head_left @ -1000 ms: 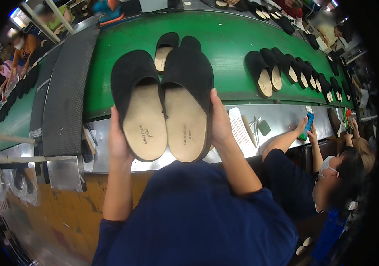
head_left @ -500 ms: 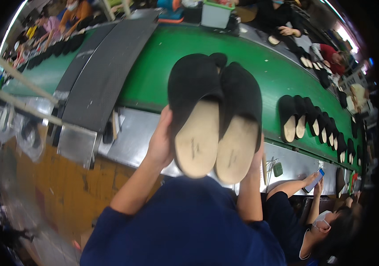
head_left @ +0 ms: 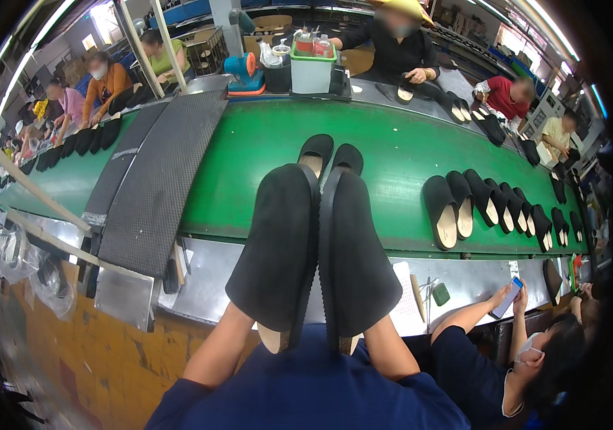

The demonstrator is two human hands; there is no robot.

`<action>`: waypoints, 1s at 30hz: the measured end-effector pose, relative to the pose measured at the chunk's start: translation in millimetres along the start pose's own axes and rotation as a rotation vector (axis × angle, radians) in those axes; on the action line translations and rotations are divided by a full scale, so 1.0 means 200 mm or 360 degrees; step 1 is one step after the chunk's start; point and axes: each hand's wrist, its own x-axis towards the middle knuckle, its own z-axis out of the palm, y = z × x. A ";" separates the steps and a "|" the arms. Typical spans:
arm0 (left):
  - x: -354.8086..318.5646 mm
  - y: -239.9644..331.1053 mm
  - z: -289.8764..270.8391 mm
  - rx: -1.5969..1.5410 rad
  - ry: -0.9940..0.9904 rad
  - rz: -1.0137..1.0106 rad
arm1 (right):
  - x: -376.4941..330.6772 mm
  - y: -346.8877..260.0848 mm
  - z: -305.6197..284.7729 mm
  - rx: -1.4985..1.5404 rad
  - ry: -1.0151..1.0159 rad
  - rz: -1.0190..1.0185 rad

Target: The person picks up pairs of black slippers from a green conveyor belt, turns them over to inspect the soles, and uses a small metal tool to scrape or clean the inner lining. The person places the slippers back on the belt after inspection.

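I hold two black slippers side by side in front of my chest, black uppers turned toward me. The left slipper point(head_left: 278, 244) rests on my left hand point(head_left: 242, 315), the right slipper point(head_left: 357, 258) on my right hand point(head_left: 372, 331). Both hands are mostly hidden beneath the slippers; only the wrists show. A strip of tan insole peeks out at the left slipper's lower edge. Behind them, another black pair point(head_left: 331, 152) lies on the green conveyor belt point(head_left: 249, 143).
A row of several black slippers point(head_left: 493, 204) lies on the belt at the right. A black ribbed mat point(head_left: 156, 179) crosses the belt at the left. A seated person with a phone point(head_left: 509, 295) is at my right. Other workers sit across the belt near a green bin point(head_left: 314, 70).
The two slippers have tipped over: the tan insoles faced me before, now the black uppers do. They have come lower and closer to my chest.
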 end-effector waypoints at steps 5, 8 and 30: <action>-0.04 -0.11 -0.08 -0.1262 0.0280 -0.0258 | -0.02 0.04 -0.12 0.1521 0.0123 0.0139; -0.05 -0.07 -0.14 -0.0986 0.0543 -0.0100 | -0.02 -0.08 -0.19 0.1017 0.0329 -0.0088; -0.14 -0.35 -0.08 -0.1210 0.0622 -0.0939 | 0.14 0.08 0.19 0.1000 0.0180 0.0679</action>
